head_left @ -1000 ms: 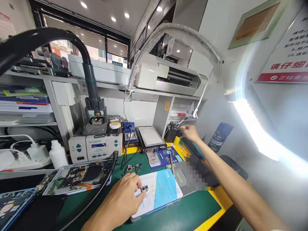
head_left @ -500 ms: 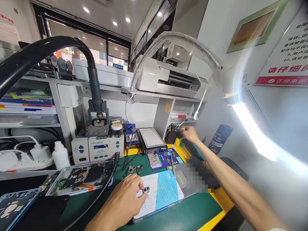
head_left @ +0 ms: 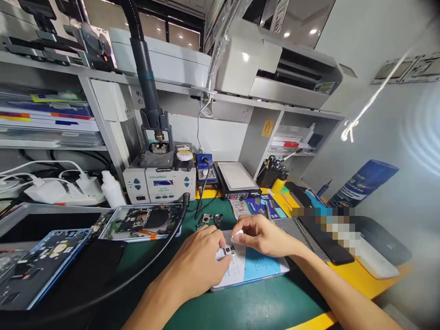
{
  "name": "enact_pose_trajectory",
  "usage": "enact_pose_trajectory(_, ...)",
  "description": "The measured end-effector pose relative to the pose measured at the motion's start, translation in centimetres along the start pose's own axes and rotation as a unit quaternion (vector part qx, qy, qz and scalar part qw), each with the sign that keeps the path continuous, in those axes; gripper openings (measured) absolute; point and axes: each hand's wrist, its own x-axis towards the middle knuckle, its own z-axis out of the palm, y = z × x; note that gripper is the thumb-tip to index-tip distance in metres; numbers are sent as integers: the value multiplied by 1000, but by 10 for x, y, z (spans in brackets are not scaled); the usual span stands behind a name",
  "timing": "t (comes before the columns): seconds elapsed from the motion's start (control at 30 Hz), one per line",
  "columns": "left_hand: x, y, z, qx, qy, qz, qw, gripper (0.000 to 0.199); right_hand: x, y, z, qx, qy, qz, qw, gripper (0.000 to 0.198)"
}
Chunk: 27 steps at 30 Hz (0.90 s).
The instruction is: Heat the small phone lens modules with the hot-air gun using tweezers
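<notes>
My left hand [head_left: 202, 256] pinches a small dual-lens phone camera module [head_left: 228, 250] between thumb and fingers, over a white and blue flat box [head_left: 263, 266]. My right hand [head_left: 266, 236] is just to the right, its thumb and fingers closed on a small white piece [head_left: 237, 236] right above the module. Whether the white piece touches the module, I cannot tell. Behind my left hand, two loose camera modules, one larger [head_left: 206, 219] and one smaller [head_left: 218, 220], lie on the green mat [head_left: 254, 302].
An opened phone [head_left: 147, 220] and a blue-edged phone part [head_left: 51, 261] lie at left, with a black hose [head_left: 151, 256] curving past. Behind stand a hot-air station [head_left: 161, 185], a heating plate [head_left: 239, 176] and a black tool holder [head_left: 270, 172]. A blue spray can [head_left: 364, 183] stands right.
My right hand has come back from beside the tool holder to my left hand, now with a small white piece. The camera view has tilted down. My left hand still pinches the camera module.
</notes>
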Motion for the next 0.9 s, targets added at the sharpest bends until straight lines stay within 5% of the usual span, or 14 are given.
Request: enact_pose_trajectory(0.9,3,-9,6,8,1,16,1000,11,-11,-3,5,-136,-19,-27,990,18)
